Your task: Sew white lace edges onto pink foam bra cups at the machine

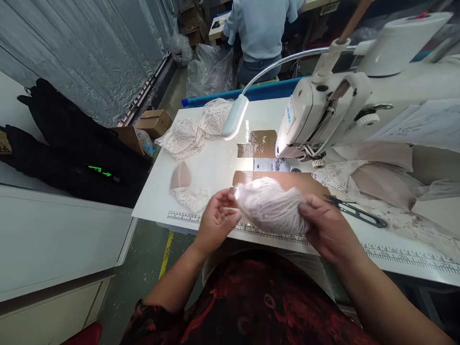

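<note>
A white bra cup (pixel 271 206) with gathered, stringy-looking fabric is raised over the table's front edge, slightly blurred. My right hand (pixel 328 227) pinches its right end between thumb and fingers. At its left end is my left hand (pixel 217 220), palm turned up, fingers loosely curved and thumb apart from them; the fingertips are beside the fabric, and whether they touch it I cannot tell. Behind the cup stands the sewing machine (pixel 305 115), its needle area lit. Thread snips (pixel 359 213) lie to the right of my right hand.
Lace bra cups (pixel 196 129) lie at the table's far left, and a beige cup piece with lace (pixel 185 184) is nearer. More lace and beige pieces (pixel 381 177) are heaped at right. A lamp (pixel 235 117) hangs over the table (pixel 215 167). Beyond it sits a person (pixel 260 28).
</note>
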A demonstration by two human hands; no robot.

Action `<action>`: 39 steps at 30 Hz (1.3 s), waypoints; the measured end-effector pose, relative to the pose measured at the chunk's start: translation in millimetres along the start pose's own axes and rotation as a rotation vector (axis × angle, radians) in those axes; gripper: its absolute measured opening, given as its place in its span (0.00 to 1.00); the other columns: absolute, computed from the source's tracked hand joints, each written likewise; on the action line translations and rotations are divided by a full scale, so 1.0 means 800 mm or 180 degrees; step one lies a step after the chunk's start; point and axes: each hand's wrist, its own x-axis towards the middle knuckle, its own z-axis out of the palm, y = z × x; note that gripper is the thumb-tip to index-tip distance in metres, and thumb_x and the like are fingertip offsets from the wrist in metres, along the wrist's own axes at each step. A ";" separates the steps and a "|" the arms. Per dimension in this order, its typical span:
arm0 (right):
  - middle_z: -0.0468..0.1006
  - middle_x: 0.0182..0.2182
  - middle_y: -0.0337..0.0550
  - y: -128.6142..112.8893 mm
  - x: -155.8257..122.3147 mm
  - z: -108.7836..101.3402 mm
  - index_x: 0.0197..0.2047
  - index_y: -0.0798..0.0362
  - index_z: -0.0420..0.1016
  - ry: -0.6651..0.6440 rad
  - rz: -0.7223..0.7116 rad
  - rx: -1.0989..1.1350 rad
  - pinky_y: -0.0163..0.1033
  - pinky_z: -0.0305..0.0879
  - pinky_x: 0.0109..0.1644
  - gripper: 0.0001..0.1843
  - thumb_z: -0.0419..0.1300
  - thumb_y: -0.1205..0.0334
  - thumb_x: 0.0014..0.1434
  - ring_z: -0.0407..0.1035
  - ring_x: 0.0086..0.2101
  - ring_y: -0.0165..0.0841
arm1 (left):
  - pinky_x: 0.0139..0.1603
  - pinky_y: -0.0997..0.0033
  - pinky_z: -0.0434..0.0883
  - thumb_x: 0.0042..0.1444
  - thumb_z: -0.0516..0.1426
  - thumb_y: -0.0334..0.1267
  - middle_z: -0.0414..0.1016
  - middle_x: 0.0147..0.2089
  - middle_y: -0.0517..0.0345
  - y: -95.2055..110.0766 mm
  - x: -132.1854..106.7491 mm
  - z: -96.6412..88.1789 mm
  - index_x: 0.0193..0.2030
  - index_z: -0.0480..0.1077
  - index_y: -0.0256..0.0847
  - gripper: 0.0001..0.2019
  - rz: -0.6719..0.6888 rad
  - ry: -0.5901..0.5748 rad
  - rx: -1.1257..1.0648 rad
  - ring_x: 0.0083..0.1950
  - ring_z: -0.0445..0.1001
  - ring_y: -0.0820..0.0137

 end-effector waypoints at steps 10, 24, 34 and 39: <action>0.68 0.23 0.35 -0.023 -0.029 0.023 0.30 0.53 0.71 -0.1601 0.0009 -0.1447 0.31 0.55 0.26 0.13 0.60 0.51 0.57 0.59 0.24 0.25 | 0.39 0.72 0.68 0.52 0.62 0.43 0.72 0.36 0.56 0.048 0.015 0.014 0.44 0.70 0.37 0.15 0.0380 -0.1785 0.1301 0.36 0.69 0.71; 0.67 0.22 0.36 -0.024 -0.016 0.007 0.28 0.53 0.71 -0.1542 -0.0185 -0.1668 0.31 0.55 0.25 0.14 0.59 0.51 0.57 0.58 0.24 0.26 | 0.29 0.76 0.60 0.57 0.57 0.43 0.68 0.27 0.58 0.039 0.036 0.031 0.32 0.73 0.35 0.12 0.0132 -0.1833 0.1037 0.29 0.64 0.75; 0.74 0.29 0.41 -0.022 0.013 -0.033 0.35 0.52 0.76 -0.0909 -0.0234 -0.1532 0.36 0.64 0.34 0.15 0.62 0.49 0.55 0.66 0.30 0.31 | 0.26 0.77 0.60 0.46 0.64 0.47 0.65 0.22 0.64 0.036 0.062 0.011 0.24 0.65 0.37 0.16 -0.0448 -0.0025 -0.0105 0.24 0.63 0.77; 0.73 0.24 0.39 -0.043 0.021 -0.059 0.35 0.52 0.76 -0.0339 -0.0426 -0.1641 0.36 0.64 0.30 0.16 0.63 0.48 0.53 0.66 0.26 0.30 | 0.30 0.73 0.60 0.57 0.56 0.42 0.64 0.23 0.61 0.066 0.114 0.002 0.25 0.66 0.39 0.12 0.1280 0.0493 0.2355 0.27 0.62 0.73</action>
